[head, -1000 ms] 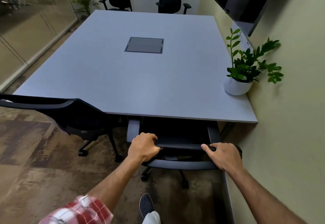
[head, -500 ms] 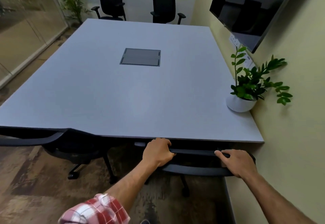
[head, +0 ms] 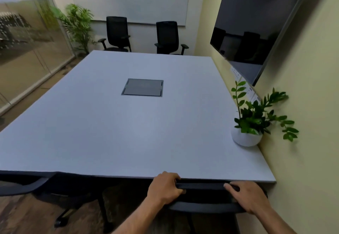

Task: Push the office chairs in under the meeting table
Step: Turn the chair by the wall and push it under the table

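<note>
The grey meeting table (head: 113, 127) fills the middle of the view. A black office chair (head: 203, 207) stands at its near right edge, its back top touching the table's edge and its seat hidden beneath. My left hand (head: 165, 188) grips the top of that chair's back on the left. My right hand (head: 247, 197) holds the same top bar on the right. A second black chair (head: 55, 191) sits at the near left, partly under the table. Two more black chairs (head: 117, 33) (head: 168, 37) stand at the far end, back from the table.
A potted plant in a white pot (head: 245, 138) stands on the table's right edge by the yellow wall. A dark screen (head: 256, 24) hangs on that wall. A glass partition (head: 27, 54) and a tall plant (head: 78, 26) are at the left. A grey cable hatch (head: 143, 87) is set in the tabletop.
Both hands have pushed the near right chair forward; its seat and armrests have gone under the table. The view has moved closer and tilted up toward the far wall.
</note>
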